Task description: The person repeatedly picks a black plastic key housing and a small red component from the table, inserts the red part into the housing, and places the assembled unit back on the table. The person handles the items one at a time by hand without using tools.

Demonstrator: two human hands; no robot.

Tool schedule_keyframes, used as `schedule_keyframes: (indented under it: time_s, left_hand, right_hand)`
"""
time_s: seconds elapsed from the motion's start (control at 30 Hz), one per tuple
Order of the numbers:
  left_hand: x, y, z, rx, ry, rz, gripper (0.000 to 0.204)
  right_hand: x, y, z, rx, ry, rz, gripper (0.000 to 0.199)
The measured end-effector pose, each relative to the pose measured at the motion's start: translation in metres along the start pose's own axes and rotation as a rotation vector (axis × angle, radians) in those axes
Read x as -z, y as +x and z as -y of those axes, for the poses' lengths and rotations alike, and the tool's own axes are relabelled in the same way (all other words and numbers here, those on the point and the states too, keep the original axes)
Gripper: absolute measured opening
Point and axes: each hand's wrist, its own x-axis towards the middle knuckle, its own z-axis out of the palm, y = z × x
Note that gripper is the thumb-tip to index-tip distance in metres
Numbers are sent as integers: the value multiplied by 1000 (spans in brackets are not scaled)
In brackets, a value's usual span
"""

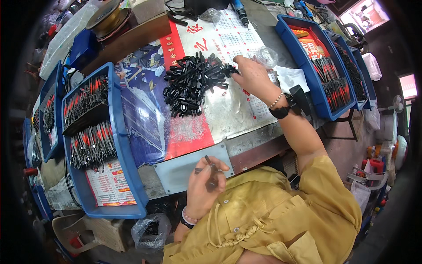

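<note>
Black pieces [190, 86], small, glossy and oblong, lie in the head view as a loose heap on a shiny printed sheet [220, 119], toward the far middle of the table [274, 37]. With its arm stretched forward, the right hand [256, 79] reaches leftward to the heap's right edge, fingertips at the pieces; whether it grips any I cannot tell. Nearer, the left hand [202, 185], fingers curled, holds slim dark parts [212, 179] by a smooth, pale rectangular plate [176, 171].
</note>
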Motion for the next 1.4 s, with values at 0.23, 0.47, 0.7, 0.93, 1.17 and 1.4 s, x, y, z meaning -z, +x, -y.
schedule_keyframes:
  time_s: [0.23, 0.47, 0.7, 0.93, 1.17, 1.4]
  left_hand:
    - [-2, -3, -5, -71, 45, 46, 15]
    - [-11, 12, 3, 64, -70, 16, 11]
    - [-20, 17, 13, 104, 166, -7, 28]
    - [-22, 14, 16, 5, 223, -105, 24]
    - [-19, 10, 11, -10, 303, -108, 24]
    - [-15, 7, 7, 11, 269, -52, 27]
  right_hand:
    - [20, -16, -3, -35, 145, -9, 26]
    - [51, -121, 50, -393, 1631, 349, 10]
    - [35, -156, 80, -405, 1807, 470, 8]
    - [26, -160, 84, -298, 1677, 434, 12]
    - [36, -137, 44, -238, 1025, 134, 18]
    - [21, -71, -29, 34, 282, -91, 13]
